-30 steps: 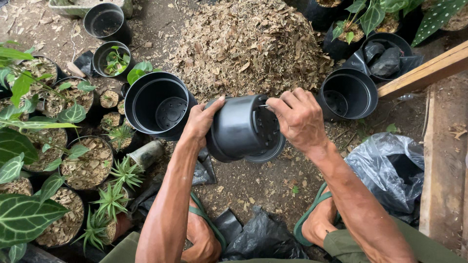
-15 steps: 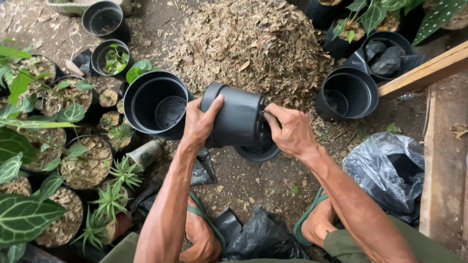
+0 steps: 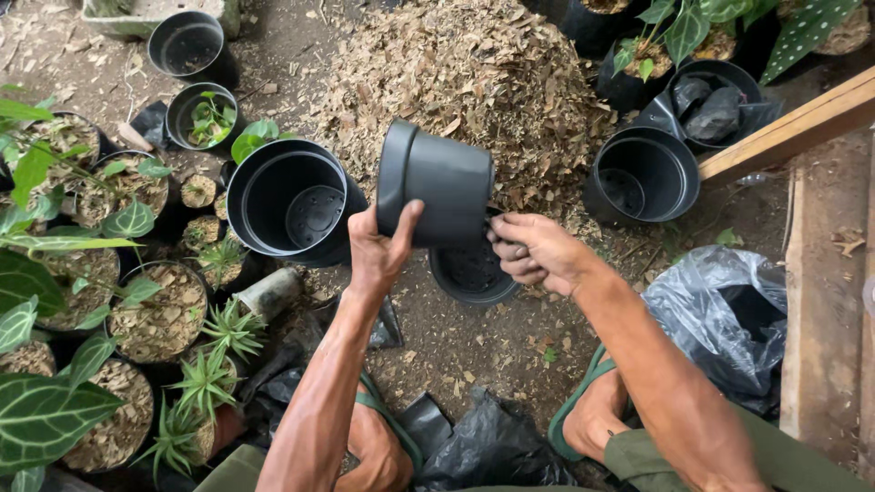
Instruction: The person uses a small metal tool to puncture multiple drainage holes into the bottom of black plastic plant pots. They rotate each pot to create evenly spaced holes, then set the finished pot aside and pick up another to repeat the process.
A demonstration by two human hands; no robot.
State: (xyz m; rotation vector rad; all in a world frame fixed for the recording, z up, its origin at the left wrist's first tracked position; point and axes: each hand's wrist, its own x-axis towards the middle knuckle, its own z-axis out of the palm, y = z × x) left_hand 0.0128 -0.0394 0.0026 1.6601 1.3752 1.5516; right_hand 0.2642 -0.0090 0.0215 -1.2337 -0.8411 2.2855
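Observation:
My left hand [image 3: 381, 244] grips a black plastic pot [image 3: 436, 182], held on its side in the air with its rim to the left. My right hand [image 3: 536, 250] holds the rim of a second, smaller black pot [image 3: 470, 275] just below and to the right of the first. The two pots are apart, the upper one lifted off the lower. Behind them lies a large heap of dry wood chips [image 3: 474, 73]. An empty black pot [image 3: 293, 202] stands on the ground left of my left hand.
Potted plants with chip mulch [image 3: 137, 310] crowd the left side. Another empty pot [image 3: 643, 175] stands at the right, a smaller one [image 3: 190, 46] at the top left. Black plastic bags [image 3: 729, 310] lie by my feet. A wooden plank [image 3: 793, 123] runs along the right.
The pots were nested and held by both hands. My left hand has pulled the outer pot up and left, while my right hand has kept the inner pot lower.

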